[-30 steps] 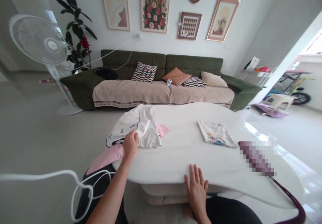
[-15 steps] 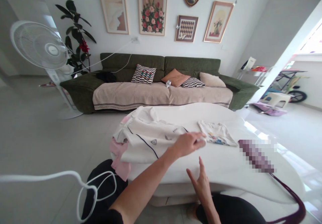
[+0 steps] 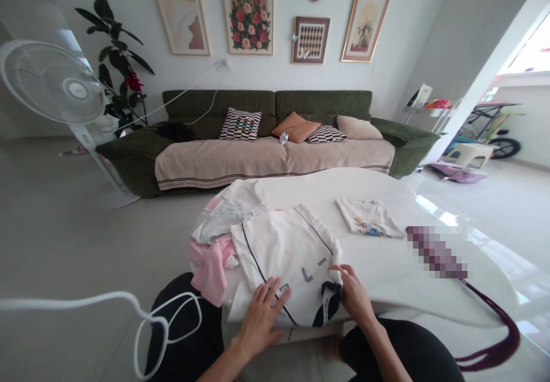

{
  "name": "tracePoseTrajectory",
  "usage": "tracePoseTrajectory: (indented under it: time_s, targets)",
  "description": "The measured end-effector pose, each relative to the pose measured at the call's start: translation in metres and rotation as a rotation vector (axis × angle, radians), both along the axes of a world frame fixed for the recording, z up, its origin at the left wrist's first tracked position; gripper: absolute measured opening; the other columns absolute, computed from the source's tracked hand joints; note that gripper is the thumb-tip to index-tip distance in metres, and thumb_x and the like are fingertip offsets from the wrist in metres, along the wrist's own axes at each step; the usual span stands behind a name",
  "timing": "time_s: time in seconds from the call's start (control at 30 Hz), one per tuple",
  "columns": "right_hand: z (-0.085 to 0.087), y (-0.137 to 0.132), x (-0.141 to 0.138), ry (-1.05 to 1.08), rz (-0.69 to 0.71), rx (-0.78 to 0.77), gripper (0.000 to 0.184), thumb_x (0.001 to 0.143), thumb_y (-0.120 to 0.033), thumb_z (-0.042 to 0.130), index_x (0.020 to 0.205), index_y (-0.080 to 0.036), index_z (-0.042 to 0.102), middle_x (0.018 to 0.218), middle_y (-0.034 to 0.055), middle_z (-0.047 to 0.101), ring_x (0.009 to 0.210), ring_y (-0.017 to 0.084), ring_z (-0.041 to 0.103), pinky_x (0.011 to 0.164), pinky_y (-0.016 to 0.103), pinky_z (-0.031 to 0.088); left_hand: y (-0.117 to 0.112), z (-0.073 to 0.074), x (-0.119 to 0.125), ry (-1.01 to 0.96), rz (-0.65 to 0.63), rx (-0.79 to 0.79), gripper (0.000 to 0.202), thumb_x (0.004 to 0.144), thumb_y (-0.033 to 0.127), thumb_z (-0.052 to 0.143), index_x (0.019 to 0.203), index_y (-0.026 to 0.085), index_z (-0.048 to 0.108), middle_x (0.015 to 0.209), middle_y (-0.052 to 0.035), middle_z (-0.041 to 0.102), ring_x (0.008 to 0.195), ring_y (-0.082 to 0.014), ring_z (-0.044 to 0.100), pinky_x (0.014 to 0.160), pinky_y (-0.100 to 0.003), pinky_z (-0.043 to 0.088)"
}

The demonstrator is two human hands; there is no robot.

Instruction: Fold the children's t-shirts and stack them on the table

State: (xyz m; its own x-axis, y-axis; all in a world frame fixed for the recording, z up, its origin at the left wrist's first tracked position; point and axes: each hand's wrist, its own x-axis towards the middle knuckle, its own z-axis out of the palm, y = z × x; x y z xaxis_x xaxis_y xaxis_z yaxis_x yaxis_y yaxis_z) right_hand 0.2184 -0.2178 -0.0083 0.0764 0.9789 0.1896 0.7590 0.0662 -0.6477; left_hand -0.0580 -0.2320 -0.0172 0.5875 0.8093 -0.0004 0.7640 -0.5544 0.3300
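Observation:
A white garment with thin dark piping and printed letters lies spread at the near edge of the white table. My left hand rests on its lower part, fingers stretched out. At its right side my right hand pinches the edge of the cloth. Beside those fingers a dark part with white marks shows at the garment's lower right corner. To the left lie a pink cloth and a crumpled white garment. A small white printed shirt lies flat farther right.
The white table holds a blurred purple object with a strap at its right. A white cable loops at the lower left. Behind are a green sofa with cushions and a standing fan.
The white garment has been pulled right and toward me and turned, uncovering the crumpled white one. My left hand came back left and down onto it; my right hand took its right edge.

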Motion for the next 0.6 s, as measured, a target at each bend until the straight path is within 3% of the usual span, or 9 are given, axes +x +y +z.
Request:
tracePoseTrajectory:
  time_s: [0.1,0.2,0.33,0.47,0.6]
  targets:
    - [0.024,0.011,0.010,-0.018,-0.089,0.002,0.028,0.072,-0.018,0.037,0.087,-0.018,0.061,0.085,0.0070,0.058,0.080,0.018,0.056,0.071,0.028,0.041,0.001,0.000,0.000,-0.103,0.030,0.036,0.060,0.074,0.011,0.053,0.129,0.029,0.038,0.139,-0.0028,0.035,0.129,-0.0210,0.027,0.106,-0.041,0.025]
    - [0.056,0.017,0.028,0.040,-0.222,0.130,0.030,0.068,-0.019,0.040,0.091,-0.018,0.059,0.083,0.0058,0.061,0.078,0.019,0.056,0.068,0.027,0.042,0.012,0.016,-0.003,-0.310,0.055,-0.017,0.040,0.080,0.013,0.043,0.117,0.024,0.052,0.120,-0.0029,0.056,0.114,-0.0160,0.048,0.098,-0.032,0.038]
    - [0.101,0.012,0.047,-0.019,-0.185,0.274,0.045,0.063,-0.015,0.040,0.104,-0.020,0.058,0.099,0.0050,0.061,0.087,0.020,0.057,0.073,0.028,0.043,0.037,0.057,-0.016,-0.563,0.229,0.092,0.030,0.083,0.019,0.040,0.108,0.020,0.057,0.107,-0.0057,0.062,0.101,-0.0169,0.057,0.089,-0.029,0.043]
    - [0.136,-0.012,0.056,-0.176,-0.229,0.418,0.045,0.059,-0.013,0.039,0.097,-0.022,0.062,0.100,0.0029,0.061,0.091,0.019,0.057,0.074,0.027,0.043,0.053,0.104,-0.034,-0.701,0.425,0.279,0.024,0.082,0.026,0.045,0.099,0.017,0.059,0.096,-0.0061,0.065,0.094,-0.0193,0.058,0.084,-0.030,0.044]
    - [0.149,-0.058,0.071,-0.252,-0.342,0.479,0.043,0.061,-0.018,0.039,0.097,-0.026,0.062,0.099,0.0015,0.062,0.083,0.019,0.059,0.063,0.026,0.045,0.033,0.136,-0.051,-0.733,0.316,0.320,0.021,0.079,0.030,0.049,0.089,0.018,0.063,0.094,-0.0062,0.065,0.093,-0.0211,0.057,0.084,-0.029,0.043]
